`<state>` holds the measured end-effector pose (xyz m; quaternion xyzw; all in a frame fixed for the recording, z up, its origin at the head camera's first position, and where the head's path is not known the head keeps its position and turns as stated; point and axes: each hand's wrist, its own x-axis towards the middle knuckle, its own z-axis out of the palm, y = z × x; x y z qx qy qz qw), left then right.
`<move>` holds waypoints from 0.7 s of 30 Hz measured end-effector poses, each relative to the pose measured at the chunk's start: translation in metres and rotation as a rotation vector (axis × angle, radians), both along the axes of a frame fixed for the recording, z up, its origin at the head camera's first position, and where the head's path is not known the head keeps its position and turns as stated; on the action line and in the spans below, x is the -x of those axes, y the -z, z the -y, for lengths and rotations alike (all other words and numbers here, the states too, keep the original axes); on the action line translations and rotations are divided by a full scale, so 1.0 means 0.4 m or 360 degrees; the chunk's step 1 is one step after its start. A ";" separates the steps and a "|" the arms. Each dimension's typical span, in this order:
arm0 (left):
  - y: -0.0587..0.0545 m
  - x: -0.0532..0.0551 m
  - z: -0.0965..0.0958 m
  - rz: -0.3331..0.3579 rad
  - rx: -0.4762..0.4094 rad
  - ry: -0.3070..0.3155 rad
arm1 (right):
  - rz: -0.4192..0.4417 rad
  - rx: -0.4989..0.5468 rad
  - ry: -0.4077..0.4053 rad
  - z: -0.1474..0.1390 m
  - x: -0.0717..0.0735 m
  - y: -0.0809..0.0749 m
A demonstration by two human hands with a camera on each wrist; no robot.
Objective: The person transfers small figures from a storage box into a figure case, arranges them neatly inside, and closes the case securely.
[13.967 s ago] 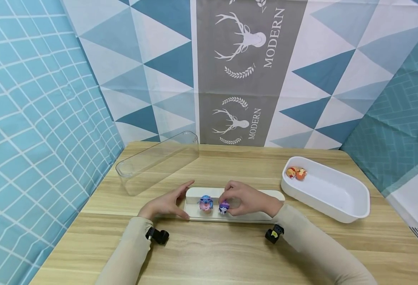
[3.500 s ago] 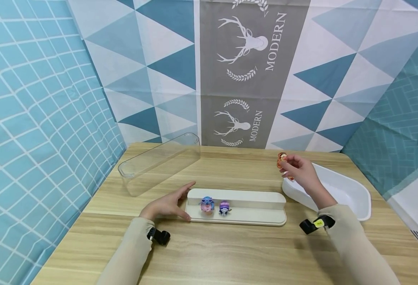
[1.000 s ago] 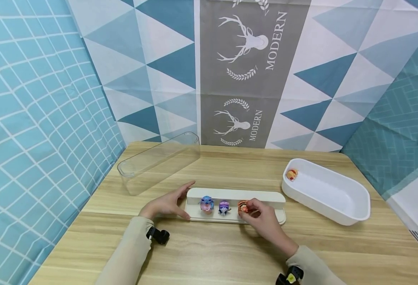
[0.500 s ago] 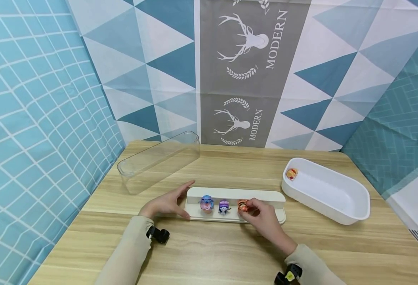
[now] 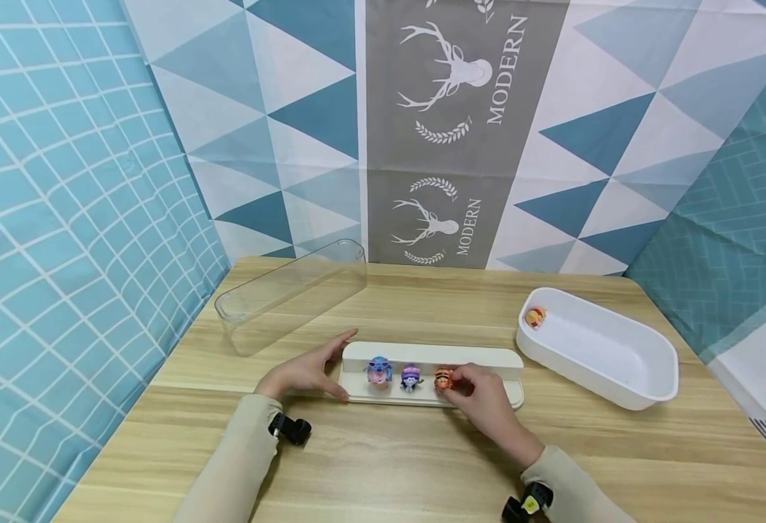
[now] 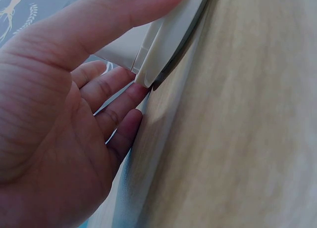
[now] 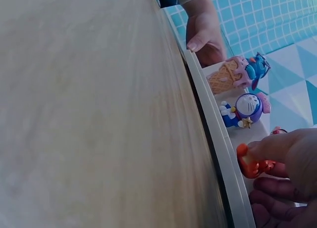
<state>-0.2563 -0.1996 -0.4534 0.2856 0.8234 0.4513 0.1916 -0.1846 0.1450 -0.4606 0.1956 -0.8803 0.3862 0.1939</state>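
Since the frame of a few seconds ago, the orange striped figurine (image 5: 443,378) has moved from beside the white tub (image 5: 608,349) to the cream stand (image 5: 435,354), carried by our right hand (image 5: 483,402). We have it pinched between thumb and fingers, a narrow grip, over the stand's low front step; whether its full weight rests there we cannot tell. Next to it, a little apart, we see the purple-capped figurine (image 5: 411,378) standing upright, and beyond that the blue figurine (image 5: 379,371) with its pink-topped cone, nearest the stand's left end. Our left hand (image 5: 304,374) touches that end in a wide grip, thumb at the front corner and fingers reaching round behind. A yellow and red figurine (image 5: 535,317) lies in the tub, at its near-left end. Behind our left hand, the clear box (image 5: 291,298) sits slantwise on the wooden tabletop (image 5: 383,465).
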 end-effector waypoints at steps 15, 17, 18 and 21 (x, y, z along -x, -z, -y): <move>-0.001 -0.002 0.001 -0.0012 0.0004 -0.0003 | 0.0027 -0.0315 0.0069 -0.001 0.004 -0.031; 0.000 -0.002 0.001 -0.0010 0.0004 -0.0003 | 0.0037 -0.0336 0.0068 -0.002 0.004 -0.034; 0.000 -0.002 0.001 -0.0008 -0.0001 -0.0001 | 0.0042 -0.0345 0.0067 -0.003 0.003 -0.036; -0.002 -0.005 0.000 -0.0002 -0.0009 0.0001 | 0.0055 -0.0376 0.0055 -0.006 0.000 -0.042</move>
